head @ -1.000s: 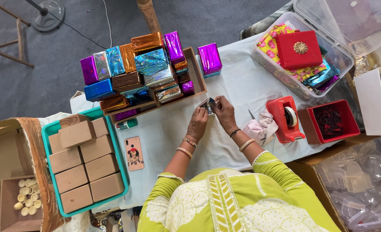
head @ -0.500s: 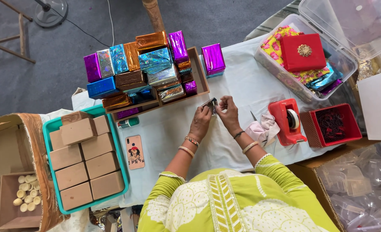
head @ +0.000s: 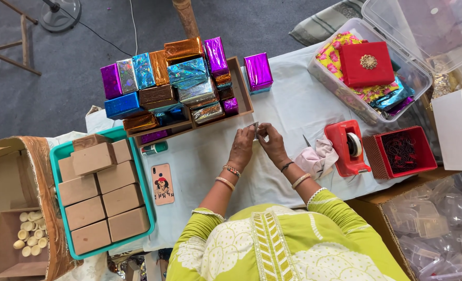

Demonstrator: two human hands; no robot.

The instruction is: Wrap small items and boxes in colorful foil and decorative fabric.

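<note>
A small silvery strip, likely a piece of tape or foil though too small to tell, is pinched between both hands above the middle of the surface. Left hand grips its left side with fingertips closed on it; right hand grips the right side likewise. Judgement: a handling step on the strip, held taut just near the wooden tray; any placing of it would call for a steady two-handed pinch and a free target within reach. Just beyond the hands stands the wooden tray, stacked with shiny foil-wrapped boxes; one purple wrapped box stands apart to its right. Right of the hands: a crumpled pink cloth, a red tape dispenser, a red tray of dark beads. Far right, a clear bin holding a red box. Left: a phone and a teal tray of plain brown boxes. Nothing lies directly between the hands and the tray.
</note>
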